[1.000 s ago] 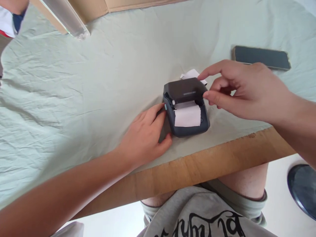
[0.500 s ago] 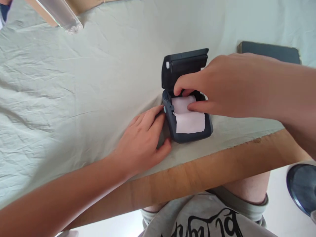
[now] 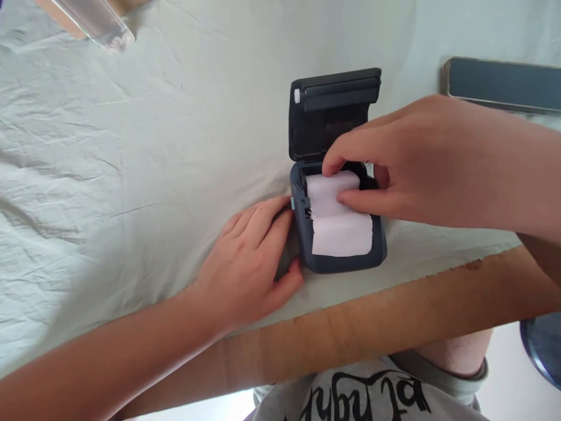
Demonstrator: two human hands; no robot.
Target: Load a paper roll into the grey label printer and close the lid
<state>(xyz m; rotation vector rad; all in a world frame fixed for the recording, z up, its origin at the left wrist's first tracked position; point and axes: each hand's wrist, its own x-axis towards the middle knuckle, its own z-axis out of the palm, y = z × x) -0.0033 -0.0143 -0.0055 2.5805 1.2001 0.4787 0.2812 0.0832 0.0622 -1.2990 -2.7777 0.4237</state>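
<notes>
A small dark blue portable printer [image 3: 348,264] sits on the cloth with its black lid [image 3: 335,90] swung up. Inside lies a white paper roll [image 3: 322,190], its loose end [image 3: 342,235] hanging over the front rim. My right hand [image 3: 421,164] reaches in from the right, index finger on the roll's far edge and thumb on its near side, pinching it. Flat on the cloth, my left hand [image 3: 249,257] has its fingers stretched out, fingertips and thumb against the printer's left side near a light blue button [image 3: 293,203].
A dark flat box-like object [image 3: 508,85] lies at the upper right. At the top left is a clear plastic case [image 3: 103,26]. A wrinkled pale cloth [image 3: 153,146] covers the table, whose wooden edge [image 3: 350,327] runs along the front. A black round object [image 3: 543,345] is below right.
My right thumb and index finger remain at the paper roll, the hand slightly lower and further right. The lid shows more fully. The camera view has shifted a little; my left hand stays beside the printer.
</notes>
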